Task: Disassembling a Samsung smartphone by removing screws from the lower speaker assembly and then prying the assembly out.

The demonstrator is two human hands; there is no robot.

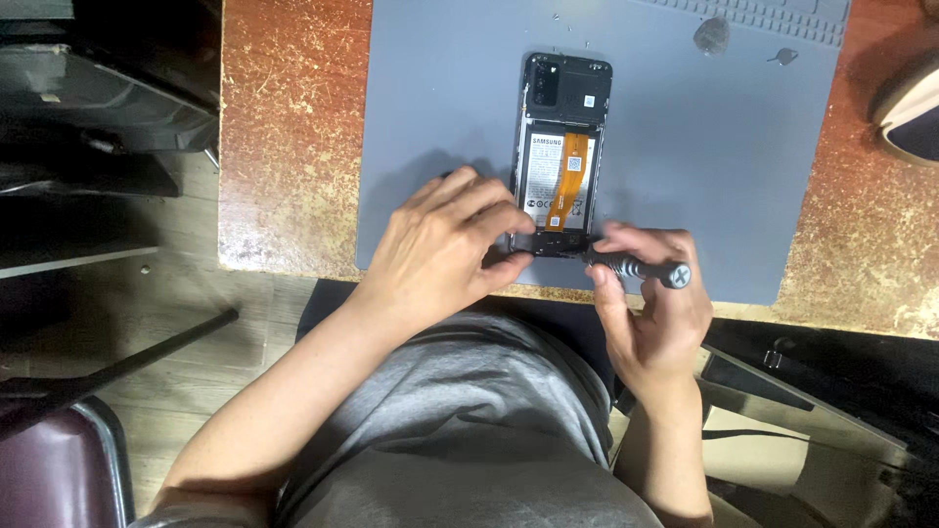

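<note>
A smartphone (564, 147) with its back cover off lies on a grey work mat (704, 166), showing a white battery and an orange flex cable. My left hand (445, 244) presses on the phone's lower left corner and steadies it. My right hand (650, 313) grips a small black screwdriver (641, 267), whose tip points left onto the phone's bottom edge.
The mat lies on a worn brown table (284, 147). A small grey round piece (711, 35) and a tiny part (782, 57) rest near the mat's far edge. A dark chair seat (49, 460) stands at lower left; dark equipment sits at left.
</note>
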